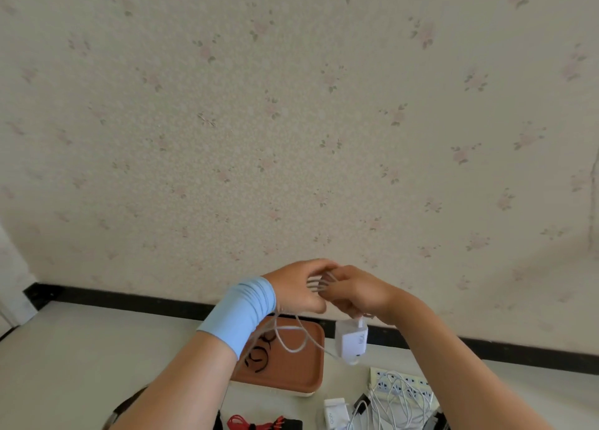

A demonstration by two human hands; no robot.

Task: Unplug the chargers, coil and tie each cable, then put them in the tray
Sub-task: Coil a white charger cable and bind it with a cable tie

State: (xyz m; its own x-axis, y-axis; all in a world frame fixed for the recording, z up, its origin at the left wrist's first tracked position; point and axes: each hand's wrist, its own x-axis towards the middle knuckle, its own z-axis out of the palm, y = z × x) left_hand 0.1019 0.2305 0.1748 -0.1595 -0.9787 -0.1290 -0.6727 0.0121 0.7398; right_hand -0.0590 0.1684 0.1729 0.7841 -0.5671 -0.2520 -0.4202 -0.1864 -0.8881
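Both hands are raised in front of the wall, meeting above the table. My left hand (pixel 296 287), with a light blue wristband, holds several turns of a white cable (pixel 319 285). My right hand (pixel 351 292) pinches the same cable right next to it. A loose loop of that white cable hangs below the hands over the brown tray (pixel 301 371). The white charger block (pixel 351 342) dangles under my right hand, off the tray's right edge. Black cable ties (pixel 259 355) lie in the tray.
A white power strip (pixel 382 381) with loose white cables (pixel 398 400) on it lies at the lower right. Another white charger (pixel 334 413) sits beside it. A red cable bundle (pixel 256 424) is at the bottom edge. A black baseboard (pixel 129 296) runs behind the pale table.
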